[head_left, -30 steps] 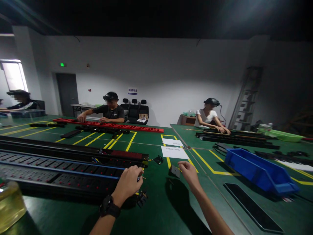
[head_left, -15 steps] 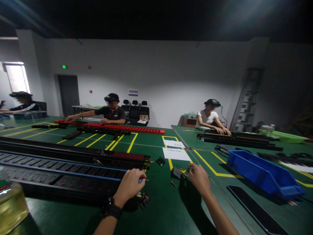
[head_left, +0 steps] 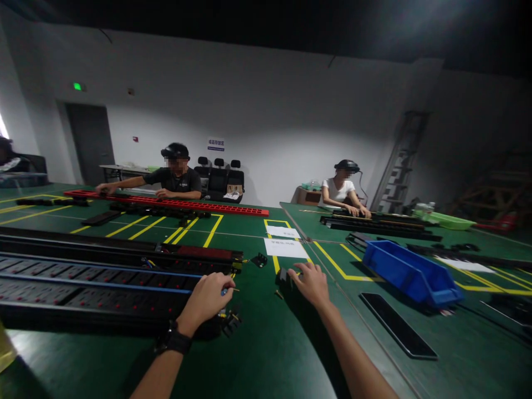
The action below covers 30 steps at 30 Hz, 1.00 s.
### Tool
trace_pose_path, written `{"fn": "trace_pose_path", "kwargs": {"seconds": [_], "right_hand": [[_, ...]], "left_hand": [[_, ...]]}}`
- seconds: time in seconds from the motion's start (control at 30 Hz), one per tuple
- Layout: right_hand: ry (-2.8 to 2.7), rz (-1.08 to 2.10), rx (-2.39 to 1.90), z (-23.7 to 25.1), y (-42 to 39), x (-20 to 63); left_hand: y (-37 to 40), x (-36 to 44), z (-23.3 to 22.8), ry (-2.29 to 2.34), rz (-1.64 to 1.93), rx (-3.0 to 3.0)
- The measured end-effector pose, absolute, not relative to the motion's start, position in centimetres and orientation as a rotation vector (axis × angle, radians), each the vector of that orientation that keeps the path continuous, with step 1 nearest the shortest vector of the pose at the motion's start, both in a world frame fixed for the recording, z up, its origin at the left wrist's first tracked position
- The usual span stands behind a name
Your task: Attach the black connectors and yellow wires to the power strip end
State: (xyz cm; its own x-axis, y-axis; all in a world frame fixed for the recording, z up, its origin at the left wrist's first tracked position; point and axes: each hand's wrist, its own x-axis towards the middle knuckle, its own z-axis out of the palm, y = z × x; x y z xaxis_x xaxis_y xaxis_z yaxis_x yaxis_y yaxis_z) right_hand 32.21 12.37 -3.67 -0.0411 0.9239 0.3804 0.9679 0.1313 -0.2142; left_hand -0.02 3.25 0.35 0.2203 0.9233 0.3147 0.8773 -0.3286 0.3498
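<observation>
My left hand (head_left: 208,299), with a dark watch on its wrist, is closed at the right end of a long black socket strip (head_left: 137,302). From its fingers sticks a thin copper-coloured tip with a bit of blue, apparently the bared end of a blue wire (head_left: 226,290). My right hand (head_left: 311,284) is low over the table with its fingers apart, the thumb beside a small dark grey part (head_left: 284,275). A small brass-coloured piece (head_left: 279,295) lies between the hands. Below my left hand is a black connector (head_left: 231,321).
A blue bin (head_left: 409,274) and a dark phone-like slab (head_left: 398,326) lie to the right. Papers (head_left: 286,247) and another black connector (head_left: 260,260) are ahead. Across the green table (head_left: 266,354), two people work at a red rail (head_left: 174,205) and black strips (head_left: 378,224).
The view has turned and shifted. My right hand has gone from pinching near yellow wires to fingers apart over the table. My left hand keeps its grip.
</observation>
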Motion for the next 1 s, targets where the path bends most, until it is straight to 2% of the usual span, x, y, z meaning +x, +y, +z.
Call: {"fn": "trace_pose_path", "kwargs": {"seconds": [0.17, 0.4, 0.67, 1.0], "right_hand": [[-2.267, 0.032, -1.638, -4.5, 12.1, 30.4], [-2.206, -0.021, -1.477, -4.4, 12.2, 30.5], [-2.252, 0.216, -1.005, -3.2, 9.3, 25.4], [-2.198, 0.47, -0.763, -5.8, 8.3, 20.4]], "left_hand": [[3.3, -0.1, 0.3, 1.759, 0.71, 2.387], [3.4, 0.0, 0.2, 1.777, 0.686, 2.431], [3.1, 0.3, 0.3, 1.777, 0.712, 2.429], [3.1, 0.5, 0.3, 1.818, 0.686, 2.427]]}}
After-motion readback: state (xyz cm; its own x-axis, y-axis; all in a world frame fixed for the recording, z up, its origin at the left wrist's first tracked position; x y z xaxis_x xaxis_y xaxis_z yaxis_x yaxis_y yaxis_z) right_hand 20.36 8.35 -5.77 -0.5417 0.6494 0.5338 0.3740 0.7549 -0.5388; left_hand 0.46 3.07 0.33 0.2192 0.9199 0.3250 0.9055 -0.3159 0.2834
